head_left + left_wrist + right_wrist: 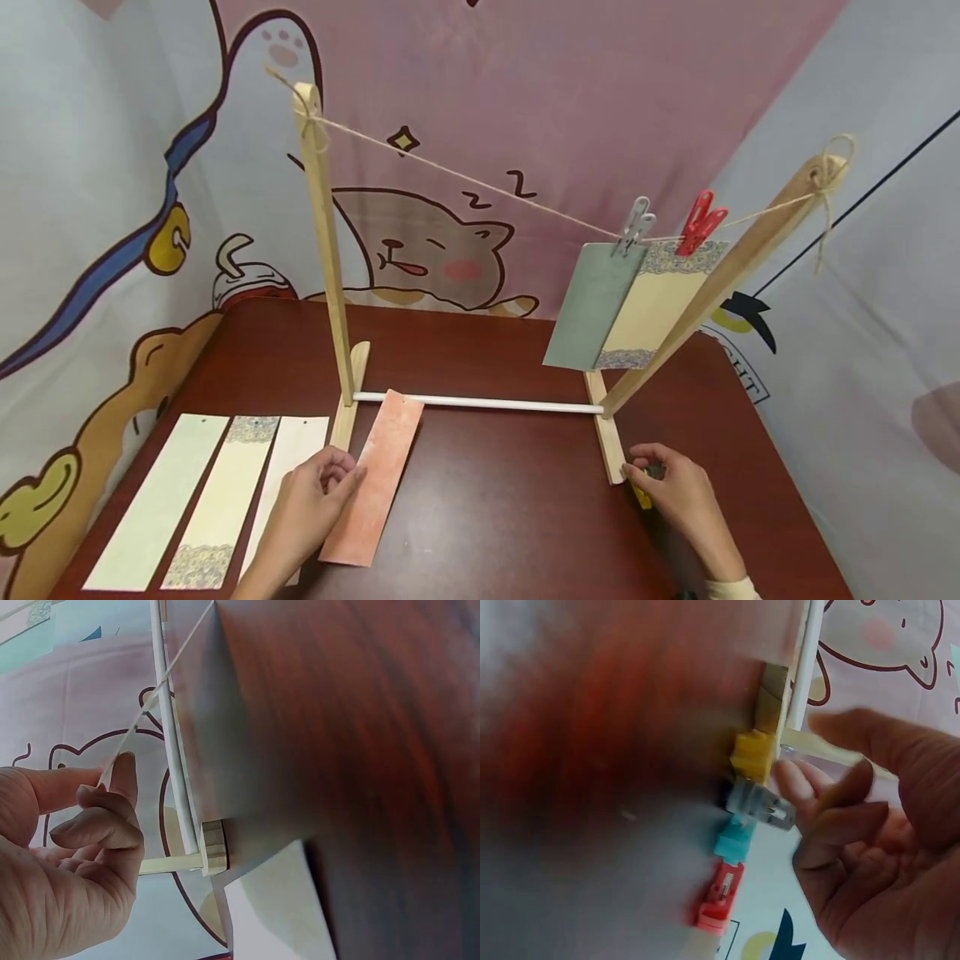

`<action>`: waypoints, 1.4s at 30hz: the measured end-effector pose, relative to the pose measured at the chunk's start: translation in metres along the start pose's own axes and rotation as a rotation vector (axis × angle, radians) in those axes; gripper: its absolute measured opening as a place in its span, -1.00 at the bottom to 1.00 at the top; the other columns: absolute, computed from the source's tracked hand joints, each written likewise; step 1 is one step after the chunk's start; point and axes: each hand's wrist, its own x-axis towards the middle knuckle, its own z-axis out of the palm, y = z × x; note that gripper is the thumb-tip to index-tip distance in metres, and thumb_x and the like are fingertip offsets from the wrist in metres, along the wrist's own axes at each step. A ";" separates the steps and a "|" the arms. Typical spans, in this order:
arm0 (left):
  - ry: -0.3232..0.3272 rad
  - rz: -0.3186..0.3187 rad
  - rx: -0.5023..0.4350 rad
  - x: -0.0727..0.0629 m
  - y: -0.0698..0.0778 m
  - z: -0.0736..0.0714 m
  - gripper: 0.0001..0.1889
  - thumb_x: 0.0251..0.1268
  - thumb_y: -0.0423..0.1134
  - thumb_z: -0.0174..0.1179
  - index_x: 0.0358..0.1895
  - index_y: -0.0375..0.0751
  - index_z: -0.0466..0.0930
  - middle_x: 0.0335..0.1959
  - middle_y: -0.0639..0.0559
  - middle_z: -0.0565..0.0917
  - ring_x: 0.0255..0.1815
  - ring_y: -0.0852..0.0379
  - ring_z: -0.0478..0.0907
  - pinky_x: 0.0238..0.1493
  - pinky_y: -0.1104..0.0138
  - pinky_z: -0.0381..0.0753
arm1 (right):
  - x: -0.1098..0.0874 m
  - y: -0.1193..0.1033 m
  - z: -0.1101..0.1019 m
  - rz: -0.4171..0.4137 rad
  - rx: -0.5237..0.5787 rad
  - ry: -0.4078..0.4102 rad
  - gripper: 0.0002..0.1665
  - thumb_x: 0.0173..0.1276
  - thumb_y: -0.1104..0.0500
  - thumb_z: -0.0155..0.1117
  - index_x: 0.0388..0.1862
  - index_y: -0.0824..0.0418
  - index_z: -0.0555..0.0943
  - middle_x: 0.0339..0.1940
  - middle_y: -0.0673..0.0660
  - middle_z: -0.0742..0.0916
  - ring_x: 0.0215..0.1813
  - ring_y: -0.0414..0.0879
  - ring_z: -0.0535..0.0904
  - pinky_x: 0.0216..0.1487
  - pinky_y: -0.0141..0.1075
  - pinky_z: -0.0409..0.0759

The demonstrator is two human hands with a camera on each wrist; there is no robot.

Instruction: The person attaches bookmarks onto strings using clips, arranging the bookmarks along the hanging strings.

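Observation:
My left hand [311,500] pinches the long edge of an orange paper bookmark [382,475] between thumb and fingers. The bookmark has a small hole at its top and is tilted above the table; in the left wrist view it shows edge-on as a thin line. My right hand [675,492] is beside a yellow clip [753,755] near the right foot of a wooden stand, thumb and fingers apart. A grey clip [761,804], a teal clip [734,840] and a red clip [721,898] lie in a row with it.
A string [465,177] spans the stand's wooden posts [326,250]. Near its right end hang a green bookmark [592,304] under a grey clip [636,223] and a cream patterned one [660,304] under a red clip [701,223]. Pale bookmarks [161,500] lie at left. A white rod [480,403] joins the feet.

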 end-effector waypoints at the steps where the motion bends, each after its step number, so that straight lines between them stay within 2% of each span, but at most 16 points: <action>1: -0.002 0.002 -0.002 0.000 0.000 0.000 -0.82 0.43 -0.35 0.49 -0.30 -0.18 0.65 -0.55 0.19 0.60 -0.56 0.24 0.39 -0.53 0.37 0.39 | -0.001 0.000 0.000 -0.004 -0.006 0.014 -0.62 0.41 0.10 0.61 0.08 0.30 0.77 -0.21 0.07 0.82 -0.38 -0.12 0.55 -0.34 -0.17 0.47; 5: -0.007 0.006 -0.010 -0.002 -0.001 0.000 -0.81 0.43 -0.35 0.50 -0.30 -0.18 0.64 -0.56 0.20 0.59 -0.57 0.26 0.39 -0.53 0.37 0.40 | -0.008 0.001 0.000 -0.021 -0.030 0.089 -0.63 0.36 0.14 0.64 0.05 0.29 0.79 -0.18 0.13 0.83 -0.38 -0.12 0.57 -0.31 -0.13 0.49; 10: -0.015 0.011 -0.022 -0.004 -0.002 0.000 -0.82 0.44 -0.34 0.49 -0.29 -0.18 0.65 -0.55 0.20 0.61 -0.56 0.26 0.40 -0.51 0.37 0.42 | -0.015 0.001 0.002 -0.016 -0.064 0.162 -0.65 0.31 0.17 0.64 0.01 0.29 0.80 -0.19 0.14 0.82 -0.29 0.00 0.67 -0.24 -0.01 0.56; 12: -0.023 0.001 -0.018 -0.005 -0.004 -0.001 -0.82 0.44 -0.34 0.49 -0.29 -0.18 0.64 -0.55 0.20 0.60 -0.57 0.26 0.40 -0.52 0.37 0.42 | -0.019 0.002 0.004 0.022 -0.071 0.137 -0.62 0.32 0.16 0.63 0.04 0.31 0.78 -0.19 0.14 0.81 -0.24 0.03 0.70 -0.21 0.02 0.59; 16: -0.010 -0.006 -0.002 -0.008 -0.007 -0.005 -0.81 0.42 -0.35 0.49 -0.31 -0.16 0.63 -0.56 0.20 0.59 -0.58 0.27 0.38 -0.53 0.37 0.40 | -0.018 0.000 0.010 0.102 -0.083 0.034 -0.50 0.36 0.06 0.62 0.10 0.36 0.72 -0.17 0.13 0.78 -0.22 0.03 0.68 -0.19 0.05 0.61; 18: -0.005 0.005 -0.010 -0.007 -0.007 -0.004 -0.81 0.42 -0.35 0.50 -0.30 -0.16 0.63 -0.56 0.21 0.59 -0.58 0.27 0.37 -0.53 0.37 0.39 | -0.017 -0.001 0.010 0.114 -0.107 0.022 -0.46 0.35 0.03 0.64 0.11 0.37 0.71 -0.16 0.15 0.76 -0.22 0.04 0.67 -0.18 0.08 0.62; 21: -0.018 0.007 -0.032 -0.006 -0.008 -0.001 -0.82 0.44 -0.33 0.49 -0.29 -0.15 0.64 -0.55 0.21 0.59 -0.57 0.27 0.38 -0.52 0.38 0.40 | -0.015 0.000 0.007 0.094 -0.156 0.056 -0.47 0.32 0.05 0.67 0.06 0.38 0.70 -0.19 0.17 0.74 -0.25 0.06 0.65 -0.21 0.15 0.63; 25: -0.026 -0.026 -0.040 -0.007 -0.008 0.002 -0.81 0.44 -0.31 0.50 -0.29 -0.16 0.64 -0.55 0.21 0.59 -0.56 0.27 0.38 -0.52 0.38 0.40 | -0.013 0.002 0.004 0.030 -0.192 0.084 -0.53 0.29 0.09 0.69 -0.01 0.37 0.71 -0.25 0.16 0.73 -0.29 0.06 0.65 -0.25 0.16 0.63; 31: -0.028 -0.021 -0.069 -0.003 -0.005 -0.001 -0.82 0.44 -0.34 0.49 -0.28 -0.16 0.63 -0.53 0.18 0.61 -0.56 0.25 0.40 -0.51 0.38 0.41 | -0.011 0.001 0.002 -0.008 -0.217 0.067 -0.61 0.25 0.15 0.67 -0.06 0.34 0.75 -0.29 0.13 0.73 -0.29 0.07 0.67 -0.26 0.17 0.63; 36: -0.064 -0.036 -0.148 0.001 0.000 -0.002 -0.84 0.48 -0.34 0.46 -0.24 -0.20 0.64 -0.50 0.13 0.64 -0.53 0.24 0.44 -0.50 0.38 0.44 | -0.011 0.001 0.001 -0.044 -0.282 0.065 -0.66 0.24 0.19 0.66 -0.08 0.32 0.77 -0.32 0.13 0.73 -0.33 0.14 0.70 -0.35 0.18 0.64; 42: -0.082 -0.040 -0.191 -0.001 -0.001 0.002 -0.84 0.47 -0.32 0.45 -0.24 -0.20 0.63 -0.51 0.14 0.63 -0.54 0.24 0.43 -0.51 0.38 0.43 | -0.007 0.004 0.002 -0.106 -0.287 0.077 -0.60 0.23 0.16 0.69 -0.04 0.30 0.73 -0.26 0.17 0.72 -0.29 0.19 0.68 -0.35 0.22 0.60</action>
